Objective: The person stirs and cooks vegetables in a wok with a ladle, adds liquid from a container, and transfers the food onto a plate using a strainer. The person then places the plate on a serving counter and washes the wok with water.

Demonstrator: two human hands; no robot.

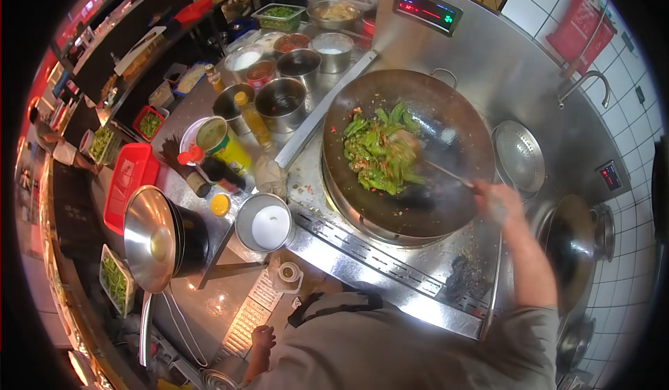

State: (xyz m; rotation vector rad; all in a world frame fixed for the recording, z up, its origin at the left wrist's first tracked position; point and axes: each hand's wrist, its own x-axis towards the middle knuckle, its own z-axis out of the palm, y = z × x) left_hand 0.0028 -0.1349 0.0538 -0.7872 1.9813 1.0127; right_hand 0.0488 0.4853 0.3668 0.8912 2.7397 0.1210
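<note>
Stirring is apparently in hand: greens (383,150) lie at nine o'clock in the wok (456,108), the utensil (447,173) clasped by the right hand (498,202). For further turning, a firm grip is presumably needed; the left hand's (263,338) grip cannot be told.

Steel pots (284,120), obstacles left of wok (453,108)

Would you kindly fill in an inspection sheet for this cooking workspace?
Surface: steel stove top, with dark scraps on its near right part.
Job's things: wok holding green food; long-handled utensil, its head blurred.
Clutter: metal pots, a yellow bottle and a red tray left of the wok.
Hands: right hand grips the utensil; left hand hangs low, apart from the wok, grip unclear.
Cables: nothing seen.
Surroundings: tiled wall and tap at right; another person at far left.
</note>
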